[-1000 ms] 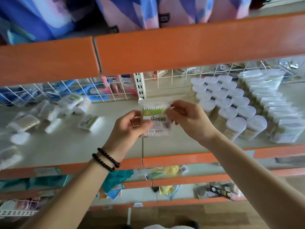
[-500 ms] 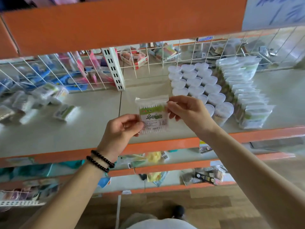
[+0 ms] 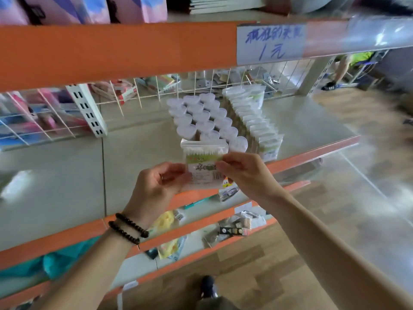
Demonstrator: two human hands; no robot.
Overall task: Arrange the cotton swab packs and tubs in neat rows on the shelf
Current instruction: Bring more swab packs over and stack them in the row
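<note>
Held pack: a flat clear pack of cotton swabs [image 3: 204, 163] with a green and white label, upright, held in the air in front of the shelf [image 3: 134, 153], just before the front of the rows.
Left hand: the left hand [image 3: 156, 186] pinches the pack's left edge between thumb and curled fingers; two dark bead bracelets [image 3: 128, 229] sit on the wrist.
Right hand: the right hand [image 3: 243, 173] pinches the pack's right edge, fingers curled round it.
Tubs: white-lidded tubs [image 3: 201, 117] stand upright in three close rows running from the wire back [image 3: 156, 90] toward the shelf's front edge.
Packs on shelf: a row of the same packs [image 3: 257, 121] stands on edge, just beside the tubs on their right.
Price sign: a white sign [image 3: 271, 43] with blue handwriting is fixed to the orange rail of the shelf above.
Lower shelves: small mixed goods [image 3: 232, 229] lie loose below, too blurred to tell apart.
Floor: wood-look floor [image 3: 279, 265] with a dark shoe [image 3: 207, 285] at the bottom.
</note>
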